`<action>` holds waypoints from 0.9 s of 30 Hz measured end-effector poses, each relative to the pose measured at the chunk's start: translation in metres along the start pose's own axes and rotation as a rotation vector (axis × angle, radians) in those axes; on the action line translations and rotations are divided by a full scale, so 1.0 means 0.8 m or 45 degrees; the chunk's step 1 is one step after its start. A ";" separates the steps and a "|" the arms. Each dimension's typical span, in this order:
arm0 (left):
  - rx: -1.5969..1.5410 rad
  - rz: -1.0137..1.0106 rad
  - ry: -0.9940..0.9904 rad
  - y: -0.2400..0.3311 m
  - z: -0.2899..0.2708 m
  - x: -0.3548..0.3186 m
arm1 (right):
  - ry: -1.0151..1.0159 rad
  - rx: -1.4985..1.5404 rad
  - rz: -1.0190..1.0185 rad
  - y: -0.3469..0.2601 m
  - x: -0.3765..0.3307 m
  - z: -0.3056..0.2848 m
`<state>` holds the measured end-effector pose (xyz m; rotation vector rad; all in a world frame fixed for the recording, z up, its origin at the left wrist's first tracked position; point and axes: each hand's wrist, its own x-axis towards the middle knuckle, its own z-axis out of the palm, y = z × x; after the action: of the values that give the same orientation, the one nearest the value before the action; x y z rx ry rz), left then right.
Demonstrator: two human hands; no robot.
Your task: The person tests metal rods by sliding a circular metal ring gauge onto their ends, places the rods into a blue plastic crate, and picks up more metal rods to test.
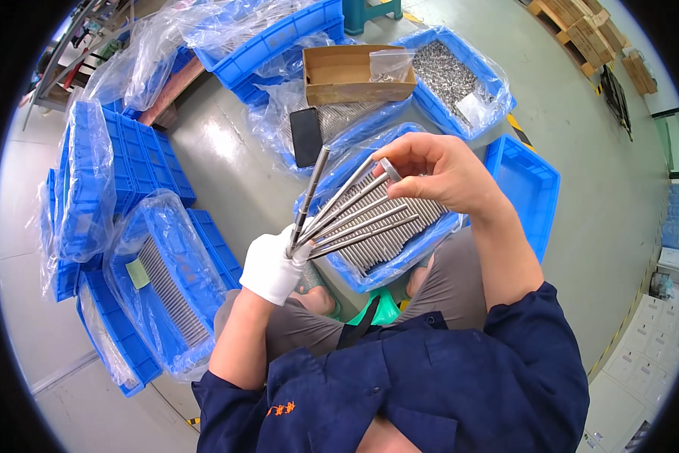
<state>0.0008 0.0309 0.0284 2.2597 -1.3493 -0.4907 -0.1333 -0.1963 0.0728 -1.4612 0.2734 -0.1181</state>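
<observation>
My left hand (270,270), in a white glove, is closed round the lower ends of several thin metal rods (354,221) that fan out up and to the right. One darker rod (309,192) in this bunch stands steeper than the others. My bare right hand (449,177) pinches a short round metal piece (390,170) between thumb and fingers, at the far end of one rod. Whether the piece is fixed to that rod, I cannot tell. Below both hands, a blue crate (362,285) lined with clear plastic holds rows of similar metal rods.
A black phone (306,137) and an open cardboard box (332,94) lie on a plastic-covered crate ahead. Beyond, a blue crate (505,102) contains small metal parts. Another blue crate (539,200) stands at right. Stacked blue crates (147,155) line the left side.
</observation>
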 end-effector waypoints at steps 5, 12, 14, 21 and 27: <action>-0.015 -0.121 0.002 0.009 0.014 -0.002 | 0.248 0.005 0.068 0.013 0.007 0.008; 0.023 -0.051 0.034 0.000 0.008 0.003 | 0.020 0.247 0.195 0.010 0.013 -0.010; 0.132 -0.018 0.026 -0.002 0.008 0.004 | -0.014 0.260 0.215 0.011 0.012 -0.011; 0.083 -0.108 0.005 0.009 0.004 0.005 | 0.103 0.300 0.169 0.017 0.014 0.001; 0.059 -0.110 0.051 0.012 0.004 0.007 | 0.088 0.406 0.174 0.016 0.016 0.006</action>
<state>-0.0054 0.0217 0.0301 2.3612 -1.2599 -0.4451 -0.1212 -0.1936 0.0592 -1.1204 0.3915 -0.0968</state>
